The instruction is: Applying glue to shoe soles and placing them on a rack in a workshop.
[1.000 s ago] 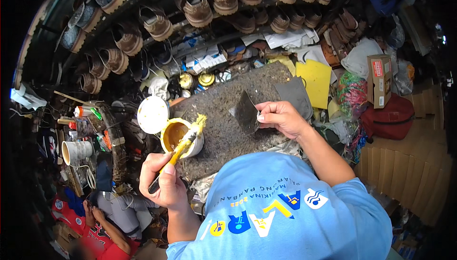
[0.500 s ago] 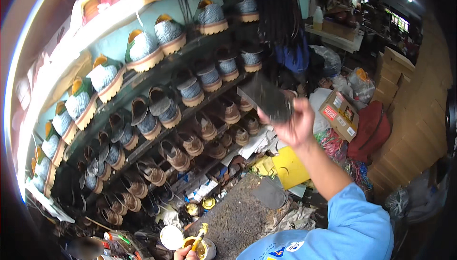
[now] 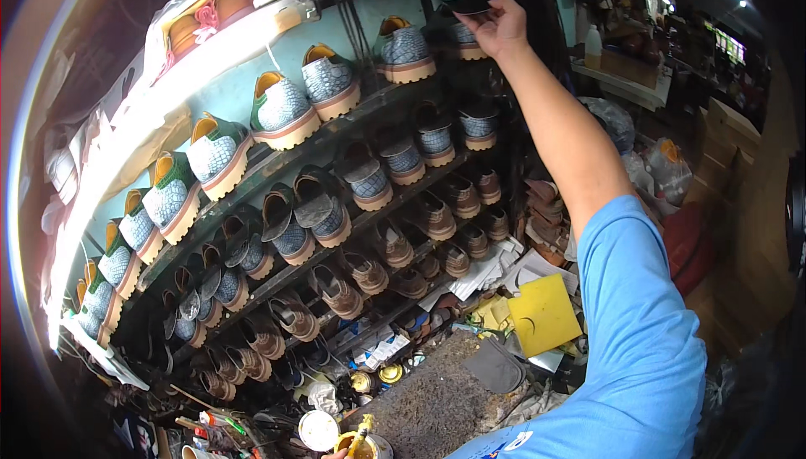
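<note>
My right hand [image 3: 502,26] is raised to the right end of the top shelf. Its fingers pinch a dark, flat insole-like piece [image 3: 470,7], held at the opening of a blue-grey scaly shoe [image 3: 468,36]. Barely showing at the lower edge, my left hand [image 3: 337,454] is closed by a glue-smeared brush [image 3: 362,432]. The brush rests over an open can of yellowish glue [image 3: 379,449], with a round white lid [image 3: 319,430] beside it. Similar dark flaps lie over the shoes [image 3: 369,182] of the second row.
Tiered racks [image 3: 277,157] of shoes curve along the left, brown shoes [image 3: 336,291] lowest. A worn work surface [image 3: 428,400] carries a grey flat piece [image 3: 494,367] and yellow sheet [image 3: 544,314]. Plastic bags [image 3: 669,175] and cardboard [image 3: 726,144] stand at right.
My right hand has moved up and away with the dark piece, from mid-air to the top-shelf shoe. The view has shifted, and my left hand has slipped lower toward the edge.
</note>
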The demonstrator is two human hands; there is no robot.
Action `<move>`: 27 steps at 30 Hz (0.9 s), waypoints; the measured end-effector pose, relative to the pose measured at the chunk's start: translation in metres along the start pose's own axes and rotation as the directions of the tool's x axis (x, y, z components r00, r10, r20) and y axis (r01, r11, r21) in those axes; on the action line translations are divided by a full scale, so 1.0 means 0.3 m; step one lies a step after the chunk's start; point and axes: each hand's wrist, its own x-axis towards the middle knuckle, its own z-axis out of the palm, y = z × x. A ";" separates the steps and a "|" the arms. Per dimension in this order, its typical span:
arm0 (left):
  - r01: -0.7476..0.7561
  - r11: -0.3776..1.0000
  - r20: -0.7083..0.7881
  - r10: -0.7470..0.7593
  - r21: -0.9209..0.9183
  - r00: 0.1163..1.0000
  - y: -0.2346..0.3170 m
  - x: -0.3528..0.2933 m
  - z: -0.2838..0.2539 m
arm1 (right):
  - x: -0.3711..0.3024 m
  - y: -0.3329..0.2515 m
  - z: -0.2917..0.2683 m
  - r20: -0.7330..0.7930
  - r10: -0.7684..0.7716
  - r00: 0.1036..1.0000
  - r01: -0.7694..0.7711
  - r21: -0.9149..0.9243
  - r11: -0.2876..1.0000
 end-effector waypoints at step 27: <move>-0.040 0.992 0.071 0.032 0.119 0.997 -0.045 0.067 0.011 | 0.122 0.166 0.052 -0.477 -0.094 0.874 0.059 -0.087 0.994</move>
